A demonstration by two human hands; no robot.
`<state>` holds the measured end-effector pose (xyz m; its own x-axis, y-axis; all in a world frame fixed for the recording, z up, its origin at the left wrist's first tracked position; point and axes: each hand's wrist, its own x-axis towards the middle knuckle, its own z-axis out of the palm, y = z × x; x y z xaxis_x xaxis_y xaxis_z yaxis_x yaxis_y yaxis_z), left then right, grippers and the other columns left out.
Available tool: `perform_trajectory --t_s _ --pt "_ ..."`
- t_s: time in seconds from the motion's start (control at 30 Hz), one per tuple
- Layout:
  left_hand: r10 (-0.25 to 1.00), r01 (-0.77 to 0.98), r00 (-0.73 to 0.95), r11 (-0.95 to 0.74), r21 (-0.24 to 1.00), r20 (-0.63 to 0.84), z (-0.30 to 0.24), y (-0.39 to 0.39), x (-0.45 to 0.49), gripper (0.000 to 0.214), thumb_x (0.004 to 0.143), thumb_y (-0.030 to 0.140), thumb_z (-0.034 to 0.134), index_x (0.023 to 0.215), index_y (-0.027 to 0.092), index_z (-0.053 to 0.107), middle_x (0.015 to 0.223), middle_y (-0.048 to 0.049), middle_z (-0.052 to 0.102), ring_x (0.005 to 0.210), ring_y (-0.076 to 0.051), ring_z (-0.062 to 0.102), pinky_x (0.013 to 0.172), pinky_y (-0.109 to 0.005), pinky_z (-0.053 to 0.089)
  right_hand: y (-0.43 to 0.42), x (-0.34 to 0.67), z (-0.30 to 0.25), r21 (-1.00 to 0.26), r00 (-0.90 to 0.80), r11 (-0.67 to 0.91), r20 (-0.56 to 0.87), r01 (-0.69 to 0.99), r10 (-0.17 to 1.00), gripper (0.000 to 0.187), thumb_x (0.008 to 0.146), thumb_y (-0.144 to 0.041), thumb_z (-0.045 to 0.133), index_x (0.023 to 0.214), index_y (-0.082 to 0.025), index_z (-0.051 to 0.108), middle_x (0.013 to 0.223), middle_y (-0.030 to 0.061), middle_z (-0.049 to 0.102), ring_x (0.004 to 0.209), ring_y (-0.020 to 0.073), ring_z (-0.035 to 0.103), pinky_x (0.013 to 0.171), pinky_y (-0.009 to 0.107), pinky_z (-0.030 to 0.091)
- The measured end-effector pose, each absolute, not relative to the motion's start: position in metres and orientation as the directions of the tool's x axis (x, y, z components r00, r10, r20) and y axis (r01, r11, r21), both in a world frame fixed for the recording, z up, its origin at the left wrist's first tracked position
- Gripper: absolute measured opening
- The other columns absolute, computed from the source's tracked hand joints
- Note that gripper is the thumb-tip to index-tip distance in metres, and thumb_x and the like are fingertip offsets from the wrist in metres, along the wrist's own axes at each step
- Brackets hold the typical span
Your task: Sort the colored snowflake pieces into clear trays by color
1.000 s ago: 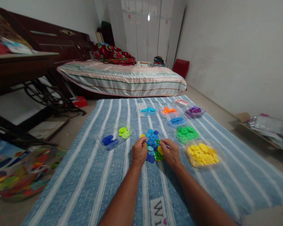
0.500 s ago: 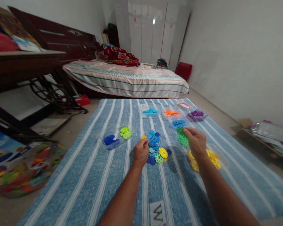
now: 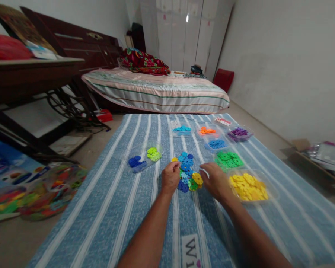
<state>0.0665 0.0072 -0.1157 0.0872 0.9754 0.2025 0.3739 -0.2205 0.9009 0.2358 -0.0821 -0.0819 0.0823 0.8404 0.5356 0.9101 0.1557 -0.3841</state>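
Mixed pile of plastic discs (image 3: 185, 168) mid-way up striped blanket (image 3: 114, 208) — mostly blue, some green, one yellow disc (image 3: 197, 178) at near-right corner. Lies lengthwise away from the body, approx. along the stripes; narrow across.

Flanked on both sides:
- Left hand (image 3: 170, 176) hard against pile's left edge, about mid-length, touching or as good as.
- Right hand (image 3: 216, 180) just beside near-right corner, fingertips aimed left at yellow disc. Contact or thin gap there, too blurred to call.

Nearer by a hair: left. From left hand, pile straight to the right; from right hand, to the left and slightly farther out.

Fingers: left curled into a closed fist, back of hand up, thumb side toward pile, contents (if any) hidden. Right half-bent and motion-smeared — open or closed, can't tell; nothing visible in grip.

Around: heap of yellow pieces (image 3: 248, 186) in clear tray just right of right hand, green pieces (image 3: 228, 159) beyond it. Dark blue and lime pieces (image 3: 143, 160) in another tray, far-left of left hand, apart from pile.
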Motion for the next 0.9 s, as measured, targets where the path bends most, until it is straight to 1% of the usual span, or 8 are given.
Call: perform_trajectory --t_s 0.07,0.13,0.23,0.33,0.43,0.67,0.77,0.9 --pt "0.98 0.366 0.081 -0.199 0.909 0.182 -0.116 0.007 0.067 0.022 0.079 0.013 0.056 0.091 0.022 0.071 0.091 -0.0019 0.075 0.088 -0.017 0.07 0.084 -0.029 0.054 -0.085 0.223 -0.089 -0.404 0.06 0.144 0.453 0.903 0.889 0.017 0.089 -0.023 0.052 0.09 -0.022 0.068 0.089 0.0076 0.068 0.086 0.0216 0.06 0.078 0.032 0.046" --pt "0.983 0.354 0.076 -0.183 0.917 0.167 -0.116 0.007 0.067 0.022 0.079 0.012 0.055 0.091 0.021 0.071 0.091 -0.002 0.075 0.087 -0.017 0.07 0.083 -0.029 0.055 -0.087 0.219 -0.095 -0.41 0.052 0.128 0.401 0.903 0.915 0.014 0.089 -0.025 0.054 0.09 -0.022 0.067 0.091 0.0075 0.068 0.088 0.0223 0.059 0.079 0.033 0.045" --pt "0.985 0.333 0.075 -0.171 0.927 0.155 -0.118 0.008 0.067 0.022 0.079 0.012 0.055 0.092 0.021 0.071 0.09 -0.0019 0.075 0.087 -0.016 0.07 0.083 -0.029 0.055 -0.089 0.219 -0.104 -0.411 0.049 0.108 0.354 0.905 0.934 0.013 0.086 -0.027 0.058 0.095 -0.021 0.065 0.095 0.0081 0.067 0.093 0.0234 0.058 0.081 0.033 0.044" --pt "0.987 0.323 0.068 -0.163 0.932 0.149 -0.118 0.009 0.067 0.022 0.078 0.011 0.056 0.091 0.02 0.071 0.089 -0.0021 0.075 0.087 -0.017 0.071 0.084 -0.03 0.055 -0.091 0.22 -0.11 -0.417 0.072 0.072 0.321 0.906 0.944 0.013 0.084 -0.028 0.06 0.093 -0.02 0.064 0.095 0.0082 0.067 0.093 0.0237 0.058 0.081 0.033 0.044" --pt "0.987 0.315 0.065 -0.162 0.935 0.15 -0.118 0.009 0.067 0.022 0.077 0.011 0.057 0.091 0.02 0.072 0.088 -0.0018 0.075 0.086 -0.017 0.071 0.083 -0.03 0.056 -0.094 0.222 -0.114 -0.442 0.088 0.065 0.319 0.895 0.944 0.012 0.084 -0.028 0.06 0.093 -0.021 0.063 0.095 0.0073 0.067 0.091 0.023 0.058 0.081 0.033 0.044" --pt "0.989 0.296 0.059 -0.145 0.944 0.133 -0.119 0.009 0.067 0.022 0.076 0.012 0.058 0.091 0.02 0.072 0.087 -0.0019 0.075 0.086 -0.017 0.071 0.08 -0.028 0.056 -0.097 0.226 -0.122 -0.52 0.109 0.096 0.349 0.849 0.931 0.02 0.084 -0.027 0.059 0.102 -0.022 0.063 0.102 0.0081 0.067 0.097 0.0242 0.058 0.086 0.035 0.045" --pt "0.991 0.288 0.052 -0.135 0.948 0.125 -0.12 0.01 0.066 0.02 0.075 0.013 0.06 0.09 0.02 0.072 0.087 -0.0018 0.075 0.084 -0.017 0.071 0.079 -0.028 0.056 -0.097 0.227 -0.124 -0.529 0.117 0.104 0.368 0.842 0.922 0.019 0.083 -0.027 0.059 0.102 -0.023 0.064 0.101 0.0074 0.067 0.096 0.0237 0.059 0.086 0.035 0.045" --pt "0.99 0.267 0.073 -0.137 0.954 0.122 -0.12 0.01 0.065 0.02 0.074 0.014 0.062 0.091 0.019 0.071 0.088 -0.003 0.076 0.083 -0.017 0.072 0.078 -0.028 0.057 -0.097 0.229 -0.126 -0.559 0.112 0.118 0.36 0.821 0.926 0.019 0.084 -0.027 0.058 0.101 -0.022 0.064 0.1 0.0069 0.067 0.094 0.0227 0.059 0.085 0.035 0.045"
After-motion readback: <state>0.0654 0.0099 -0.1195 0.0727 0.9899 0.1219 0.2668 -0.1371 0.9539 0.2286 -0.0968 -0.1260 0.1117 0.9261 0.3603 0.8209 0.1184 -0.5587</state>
